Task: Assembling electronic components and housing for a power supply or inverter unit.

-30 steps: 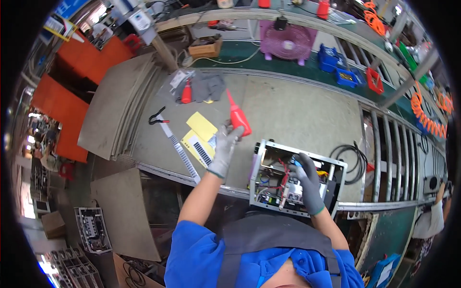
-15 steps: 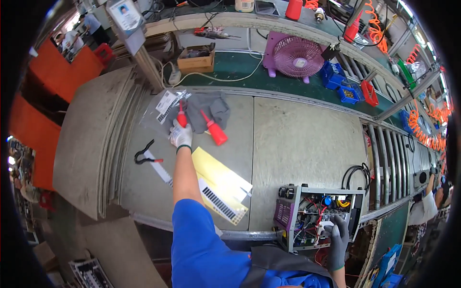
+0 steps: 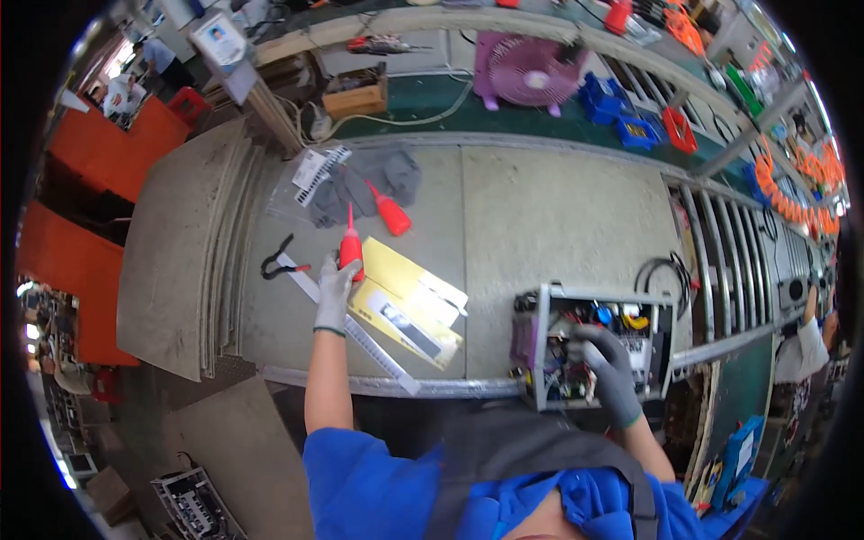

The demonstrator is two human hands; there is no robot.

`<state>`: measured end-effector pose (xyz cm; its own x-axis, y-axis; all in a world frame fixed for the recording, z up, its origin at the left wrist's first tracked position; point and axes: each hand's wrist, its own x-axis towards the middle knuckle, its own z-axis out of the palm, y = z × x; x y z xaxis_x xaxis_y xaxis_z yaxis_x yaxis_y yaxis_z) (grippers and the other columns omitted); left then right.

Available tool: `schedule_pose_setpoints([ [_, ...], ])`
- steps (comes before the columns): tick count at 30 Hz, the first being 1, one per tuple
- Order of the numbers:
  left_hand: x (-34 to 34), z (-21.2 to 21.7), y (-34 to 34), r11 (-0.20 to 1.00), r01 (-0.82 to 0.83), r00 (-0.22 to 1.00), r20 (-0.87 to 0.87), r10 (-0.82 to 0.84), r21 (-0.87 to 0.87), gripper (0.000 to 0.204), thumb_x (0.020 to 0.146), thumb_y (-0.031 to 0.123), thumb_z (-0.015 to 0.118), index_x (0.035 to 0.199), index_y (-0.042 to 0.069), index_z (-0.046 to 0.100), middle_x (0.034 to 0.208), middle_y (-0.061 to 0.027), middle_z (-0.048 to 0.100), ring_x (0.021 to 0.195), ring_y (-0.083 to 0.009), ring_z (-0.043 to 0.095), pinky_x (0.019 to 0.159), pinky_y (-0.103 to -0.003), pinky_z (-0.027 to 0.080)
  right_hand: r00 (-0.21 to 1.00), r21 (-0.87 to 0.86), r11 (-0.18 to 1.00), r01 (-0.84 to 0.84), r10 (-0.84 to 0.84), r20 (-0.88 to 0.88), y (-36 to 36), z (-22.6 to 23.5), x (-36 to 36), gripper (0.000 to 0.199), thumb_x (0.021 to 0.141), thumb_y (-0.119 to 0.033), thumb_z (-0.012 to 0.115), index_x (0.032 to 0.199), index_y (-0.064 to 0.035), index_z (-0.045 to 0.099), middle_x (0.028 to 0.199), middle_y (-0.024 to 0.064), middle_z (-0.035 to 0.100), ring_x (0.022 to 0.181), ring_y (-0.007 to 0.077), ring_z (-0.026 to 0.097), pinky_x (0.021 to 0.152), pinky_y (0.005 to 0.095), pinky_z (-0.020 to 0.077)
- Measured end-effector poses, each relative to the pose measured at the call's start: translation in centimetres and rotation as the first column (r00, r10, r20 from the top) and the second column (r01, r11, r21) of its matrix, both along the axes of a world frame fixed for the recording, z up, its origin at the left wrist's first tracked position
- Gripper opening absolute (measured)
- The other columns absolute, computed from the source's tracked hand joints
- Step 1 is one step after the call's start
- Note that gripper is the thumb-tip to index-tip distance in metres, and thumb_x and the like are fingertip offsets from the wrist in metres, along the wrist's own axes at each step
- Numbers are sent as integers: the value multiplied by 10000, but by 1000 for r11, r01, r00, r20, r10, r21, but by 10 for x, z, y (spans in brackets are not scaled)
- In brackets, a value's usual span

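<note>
My left hand, in a light glove, is closed around a red squeeze bottle whose thin nozzle points away from me. Farther back, a second red squeeze bottle lies beside a grey cloth. My right hand, in a grey glove, hovers over an open metal-framed electronic unit with wires and boards inside. Its fingers are loosely bent and apart, slightly blurred, with nothing visible in them. Yellow label sheets lie just right of my left hand.
Black pliers-like tool with a red tip and a white strip lie on the bench. A clear plastic bag is beside the cloth. Rollers run at the right. A purple fan and blue bins stand behind.
My left hand has lifted one red bottle off the cloth area and brought it nearer to me. My right hand has shifted slightly left over the unit. The whole view has tilted.
</note>
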<state>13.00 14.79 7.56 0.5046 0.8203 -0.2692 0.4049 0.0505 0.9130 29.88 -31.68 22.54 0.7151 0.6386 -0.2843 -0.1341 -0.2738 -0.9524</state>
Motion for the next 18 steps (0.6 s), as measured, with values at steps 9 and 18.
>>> schedule_pose_setpoints([
  [9,95,113,-377,894,429,821,357,-445,128,647,944,208,662,1489,-6,386,1431,-201,500,1332,-313,493,1129,-411,376,977,374,922,99,-18,-213,-19,-32,0,632,1047,-425,506,1533,-73,306,1417,128,477,1306,203,467,1065,347,416],
  [18,93,93,-424,731,296,911,48,-409,615,414,908,45,632,1321,37,618,1448,-205,515,1363,-335,490,1119,-430,409,884,196,927,319,-366,291,-245,32,142,573,890,-333,701,1360,-71,505,1031,70,601,847,165,661,711,294,555],
])
